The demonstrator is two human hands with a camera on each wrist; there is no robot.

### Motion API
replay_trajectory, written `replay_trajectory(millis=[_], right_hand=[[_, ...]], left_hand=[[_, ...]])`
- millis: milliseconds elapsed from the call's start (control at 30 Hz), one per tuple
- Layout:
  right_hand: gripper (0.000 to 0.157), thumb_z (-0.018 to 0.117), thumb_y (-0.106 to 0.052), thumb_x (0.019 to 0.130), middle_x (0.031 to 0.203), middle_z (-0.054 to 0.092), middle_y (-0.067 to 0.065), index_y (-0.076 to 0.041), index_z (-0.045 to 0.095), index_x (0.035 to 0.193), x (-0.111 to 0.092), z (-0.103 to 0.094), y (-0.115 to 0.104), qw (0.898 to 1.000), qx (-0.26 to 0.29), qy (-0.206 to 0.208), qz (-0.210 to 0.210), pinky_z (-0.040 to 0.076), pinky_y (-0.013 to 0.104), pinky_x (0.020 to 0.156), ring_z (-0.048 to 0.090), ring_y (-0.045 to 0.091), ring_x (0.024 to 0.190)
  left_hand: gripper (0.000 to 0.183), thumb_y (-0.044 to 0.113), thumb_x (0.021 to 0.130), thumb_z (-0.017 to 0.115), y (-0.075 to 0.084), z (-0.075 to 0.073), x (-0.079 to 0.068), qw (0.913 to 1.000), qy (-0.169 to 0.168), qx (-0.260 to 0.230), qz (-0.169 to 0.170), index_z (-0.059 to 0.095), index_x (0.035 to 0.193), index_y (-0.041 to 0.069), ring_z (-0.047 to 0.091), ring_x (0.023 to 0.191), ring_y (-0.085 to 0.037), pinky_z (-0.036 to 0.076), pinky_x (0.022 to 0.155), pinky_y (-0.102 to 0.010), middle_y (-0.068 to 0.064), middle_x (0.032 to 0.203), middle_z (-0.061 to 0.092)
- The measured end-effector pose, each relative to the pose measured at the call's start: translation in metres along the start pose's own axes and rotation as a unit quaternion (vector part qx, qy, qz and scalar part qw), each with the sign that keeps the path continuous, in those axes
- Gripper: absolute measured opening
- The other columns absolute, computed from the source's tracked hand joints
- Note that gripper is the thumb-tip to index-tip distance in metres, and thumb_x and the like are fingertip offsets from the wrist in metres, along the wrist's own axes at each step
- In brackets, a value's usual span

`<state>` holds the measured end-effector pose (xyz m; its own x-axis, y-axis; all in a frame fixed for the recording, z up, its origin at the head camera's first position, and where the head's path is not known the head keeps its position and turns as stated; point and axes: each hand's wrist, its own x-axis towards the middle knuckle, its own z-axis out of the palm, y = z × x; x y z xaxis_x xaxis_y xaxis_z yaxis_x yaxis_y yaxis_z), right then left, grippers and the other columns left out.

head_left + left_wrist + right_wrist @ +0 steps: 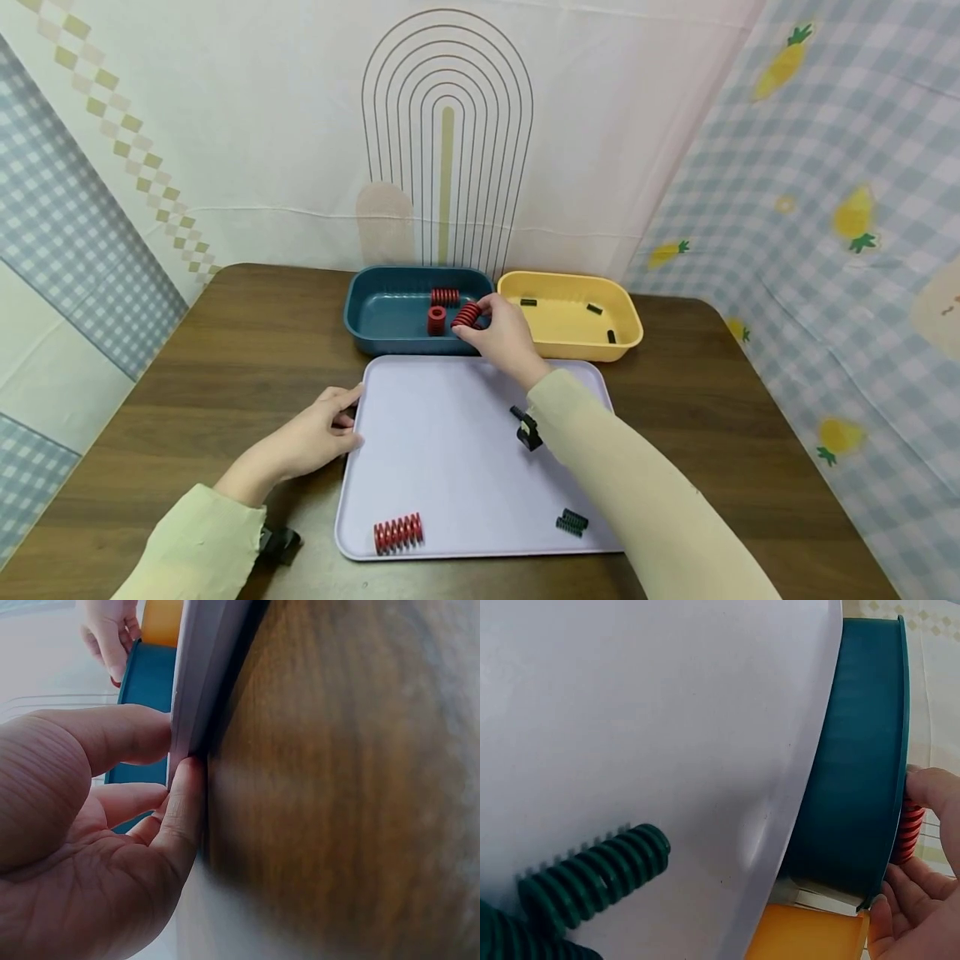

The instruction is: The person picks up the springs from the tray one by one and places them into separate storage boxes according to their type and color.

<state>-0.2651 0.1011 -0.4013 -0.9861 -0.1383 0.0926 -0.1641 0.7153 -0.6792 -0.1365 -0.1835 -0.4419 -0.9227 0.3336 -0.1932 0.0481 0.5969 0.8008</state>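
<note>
My right hand [512, 335] pinches a red coil spring [467, 315] over the right part of the dark blue bin [382, 344]. In the right wrist view the same spring [909, 832] shows between thumb and fingers at the bin's rim. Inside that bin, one red spring [446, 297] lies on its side and another [437, 322] stands upright. At the left edge of the pale lilac tray [450, 442], my left hand [315, 437] grips the rim between thumb and fingers. Near the tray's front lie a red spring [398, 533] and two dark green springs [572, 522].
Right of the blue bin stands a yellow bin [562, 346] with three small dark green springs in it. Both bins sit behind the tray on a brown wooden table [697, 417]. Patterned cloth [285, 142] hangs behind and beside the table.
</note>
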Motion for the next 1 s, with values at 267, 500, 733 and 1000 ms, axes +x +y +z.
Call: replay_trajectory(millis=[267, 500, 733, 1000], right_hand=[[0.049, 0.071, -0.039, 0.088, 0.123, 0.057, 0.006, -0.009, 0.057, 0.124, -0.010, -0.014, 0.000, 0.998, -0.038, -0.038, -0.020, 0.044, 0.039, 0.095, 0.052, 0.022, 0.111], [0.050, 0.071, -0.039, 0.087, 0.126, 0.058, 0.008, -0.010, 0.058, 0.126, -0.033, -0.049, 0.018, 0.997, -0.018, -0.079, -0.019, 0.044, 0.042, 0.095, 0.052, 0.025, 0.116], [0.054, 0.074, -0.035, 0.086, 0.126, 0.058, 0.011, -0.006, 0.058, 0.129, -0.069, -0.077, 0.059, 0.991, -0.007, -0.133, -0.031, 0.044, 0.044, 0.095, 0.053, 0.029, 0.115], [0.050, 0.077, -0.034, 0.083, 0.118, 0.062, 0.007, -0.009, 0.062, 0.124, -0.122, -0.112, 0.093, 0.984, -0.044, -0.169, -0.040, 0.045, 0.045, 0.090, 0.057, 0.027, 0.106]], left_hand=[[0.075, 0.006, 0.089, 0.067, -0.001, 0.002, -0.002, 1.0000, -0.001, -0.008, 0.005, 0.026, 0.151, -0.001, 0.049, 0.103, -0.024, 0.047, 0.078, -0.026, -0.016, 0.133, 0.038], [0.075, 0.006, 0.088, 0.067, 0.000, -0.001, -0.003, 0.9999, 0.000, -0.005, 0.016, 0.026, 0.150, -0.004, 0.050, 0.102, -0.024, 0.047, 0.077, -0.027, -0.019, 0.132, 0.038], [0.075, 0.006, 0.088, 0.067, -0.001, -0.002, -0.002, 0.9997, 0.001, -0.003, 0.024, 0.026, 0.150, -0.005, 0.049, 0.101, -0.023, 0.047, 0.076, -0.025, -0.019, 0.132, 0.038], [0.075, 0.007, 0.088, 0.067, 0.001, -0.002, -0.003, 0.9996, -0.002, -0.005, 0.027, 0.026, 0.150, -0.005, 0.050, 0.101, -0.023, 0.047, 0.076, -0.026, -0.019, 0.132, 0.038]])
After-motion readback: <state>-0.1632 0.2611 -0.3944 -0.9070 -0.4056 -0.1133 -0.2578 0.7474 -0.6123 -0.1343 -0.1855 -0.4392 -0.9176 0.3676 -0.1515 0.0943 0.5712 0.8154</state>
